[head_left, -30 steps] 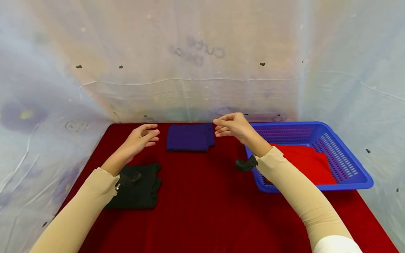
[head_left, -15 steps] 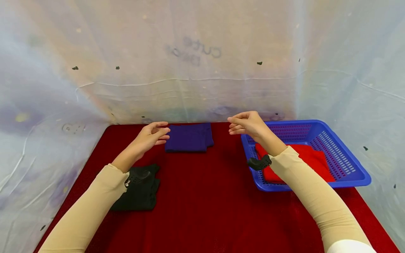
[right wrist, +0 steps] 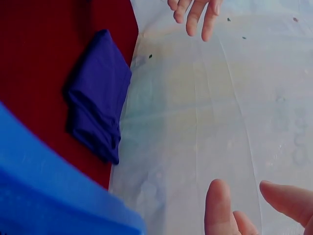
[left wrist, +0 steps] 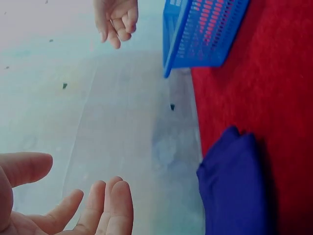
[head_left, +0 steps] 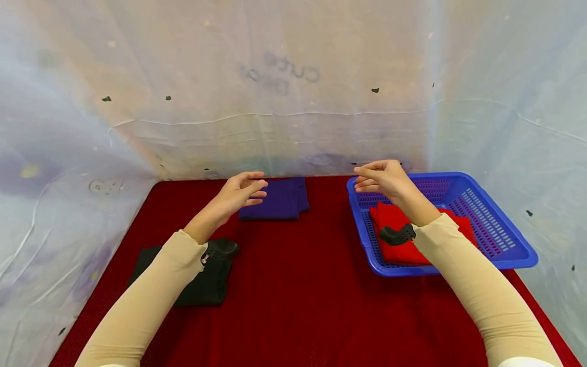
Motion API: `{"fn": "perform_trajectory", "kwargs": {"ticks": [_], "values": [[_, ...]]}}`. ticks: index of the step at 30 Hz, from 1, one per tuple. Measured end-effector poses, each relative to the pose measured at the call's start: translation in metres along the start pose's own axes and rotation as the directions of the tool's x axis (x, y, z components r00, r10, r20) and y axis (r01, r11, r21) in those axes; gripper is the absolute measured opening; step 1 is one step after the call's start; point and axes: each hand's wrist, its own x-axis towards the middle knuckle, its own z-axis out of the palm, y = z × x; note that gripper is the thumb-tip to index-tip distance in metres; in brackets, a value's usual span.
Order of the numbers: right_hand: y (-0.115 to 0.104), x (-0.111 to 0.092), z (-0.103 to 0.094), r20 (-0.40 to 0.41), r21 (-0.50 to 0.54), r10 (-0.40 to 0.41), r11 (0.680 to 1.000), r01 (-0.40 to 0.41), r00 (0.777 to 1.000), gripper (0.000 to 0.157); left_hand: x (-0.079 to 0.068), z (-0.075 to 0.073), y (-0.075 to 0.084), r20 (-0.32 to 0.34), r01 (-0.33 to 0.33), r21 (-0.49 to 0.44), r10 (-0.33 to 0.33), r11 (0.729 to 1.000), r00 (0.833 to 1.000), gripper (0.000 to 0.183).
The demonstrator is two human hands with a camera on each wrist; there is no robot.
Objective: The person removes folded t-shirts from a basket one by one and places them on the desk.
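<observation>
My left hand (head_left: 236,194) hovers with relaxed, parted fingers in front of the folded blue-purple cloth (head_left: 284,201), covering its left part in the head view. Nothing is between the thumb and fingers in the left wrist view. My right hand (head_left: 386,179) is held in the air by the left part of the blue plastic basket (head_left: 515,239), holding nothing; its thumb and fingertips are apart in the right wrist view. Inside the basket lies a folded red cloth (head_left: 399,252), partly hidden by the right forearm. A folded black cloth (head_left: 208,285) lies beneath the left forearm.
A dark red cloth (head_left: 302,295) covers the table. Pale plastic sheeting (head_left: 284,137) stands as walls behind and at both sides. Each wrist carries a small black camera mount, such as the right mount (head_left: 396,235).
Both hands have moved to the right through the air. The left has come in front of the blue-purple cloth, the right over the basket's left part. The cloths and basket stay in place.
</observation>
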Motion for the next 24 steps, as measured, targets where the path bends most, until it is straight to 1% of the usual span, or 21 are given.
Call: {"fn": "perform_trajectory", "kwargs": {"ticks": [4, 11, 18, 20, 22, 24], "values": [[-0.001, -0.004, -0.009, -0.016, -0.022, -0.009, 1.000, 0.008, 1.000, 0.039, 0.006, 0.012, 0.006, 0.030, -0.006, -0.037, 0.007, 0.999, 1.000, 0.055], [-0.002, -0.011, -0.027, -0.033, 0.008, -0.005, 1.000, 0.006, 0.999, 0.032, 0.015, 0.033, 0.018, 0.093, 0.015, -0.119, -0.004, 0.993, 0.996, 0.051], [-0.003, -0.015, -0.045, -0.058, -0.018, 0.007, 1.000, -0.008, 0.998, 0.040, 0.025, 0.052, 0.029, 0.139, 0.017, -0.138, 0.002, 0.990, 0.990, 0.050], [-0.003, -0.017, -0.051, -0.067, -0.018, 0.007, 1.000, -0.008, 0.998, 0.037, 0.029, 0.057, 0.031, 0.150, 0.018, -0.153, 0.005, 0.988, 0.989, 0.050], [-0.003, -0.019, -0.057, -0.080, -0.012, 0.018, 1.000, -0.019, 0.997, 0.029, 0.031, 0.063, 0.033, 0.161, 0.021, -0.171, 0.007, 0.985, 0.987, 0.049], [-0.002, -0.022, -0.063, -0.091, -0.003, 0.032, 0.999, -0.032, 0.995, 0.027, 0.033, 0.070, 0.033, 0.173, 0.026, -0.192, 0.008, 0.981, 0.985, 0.048]]}}
